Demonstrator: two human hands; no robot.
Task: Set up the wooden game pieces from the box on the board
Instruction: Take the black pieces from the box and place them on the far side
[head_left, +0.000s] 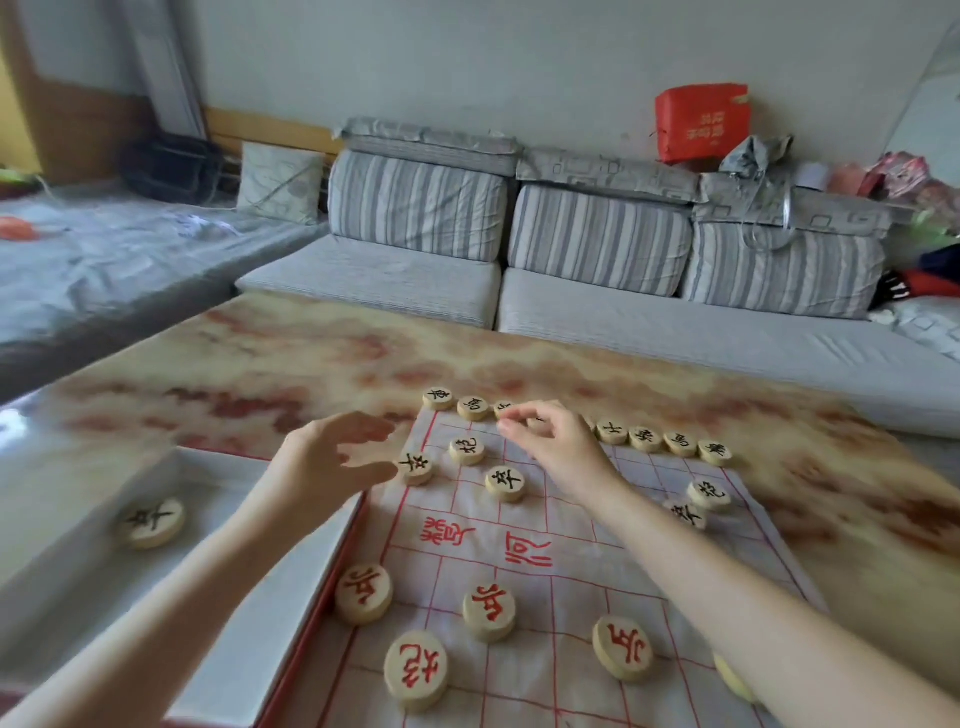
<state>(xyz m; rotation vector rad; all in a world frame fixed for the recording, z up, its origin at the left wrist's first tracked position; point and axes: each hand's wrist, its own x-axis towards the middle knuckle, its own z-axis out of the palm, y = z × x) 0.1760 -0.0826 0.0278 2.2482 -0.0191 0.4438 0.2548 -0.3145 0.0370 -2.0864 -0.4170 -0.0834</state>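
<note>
In the white box (104, 597), one black-marked piece (150, 522), left grip (332, 457) apart, right grip (556, 447) unclear.

Legend of readable marks. On the cloth board (571, 597) we read the red river characters 楚 (448, 532) and 河 (528, 552), upside down to us. The far-row pieces bore, in black, 車 (438, 398), 馬 (473, 408), 士 (611, 431), 象 (645, 438), 馬 (680, 443) and 車 (715, 451). The third far-row piece (502, 409), pinched by the right hand (556, 447), showed too little to read. Black 炮 stood on two pieces (466, 450) (709, 493). Black 卒 stood on three board pieces (417, 467) (505, 482) (687, 513) and on one piece in the box (208, 460), (150, 522). Red 兵 marked three near pieces (363, 593) (489, 611) (623, 647), and red 炮 a fourth (416, 669). We could not read the white characters on the red bag (701, 122).
</note>
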